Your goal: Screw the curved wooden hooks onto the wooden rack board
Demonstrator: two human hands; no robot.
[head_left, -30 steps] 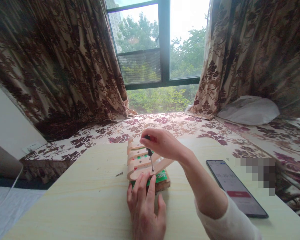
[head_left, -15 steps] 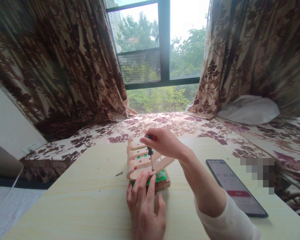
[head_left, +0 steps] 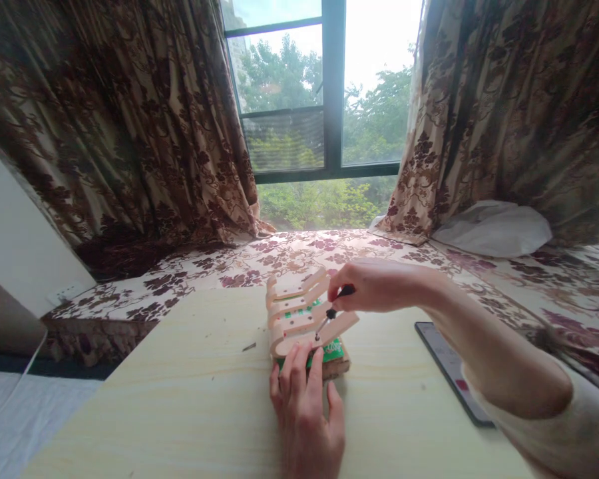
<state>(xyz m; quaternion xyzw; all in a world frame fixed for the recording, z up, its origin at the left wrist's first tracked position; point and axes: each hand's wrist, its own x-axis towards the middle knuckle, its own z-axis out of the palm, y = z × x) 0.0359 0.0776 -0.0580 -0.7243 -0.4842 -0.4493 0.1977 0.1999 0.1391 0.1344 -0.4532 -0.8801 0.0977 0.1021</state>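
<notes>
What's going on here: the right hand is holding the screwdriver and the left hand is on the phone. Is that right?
Not quite: the left hand is on the wooden rack, not the phone, as the head view shows. The right hand does hold the screwdriver.

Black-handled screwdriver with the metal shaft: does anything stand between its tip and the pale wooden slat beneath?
Nothing visible does. The right hand holds the black-handled screwdriver tilted, its tip appearing to reach the pale wooden slat. The left hand's fingertips lie close beside that spot.
</notes>
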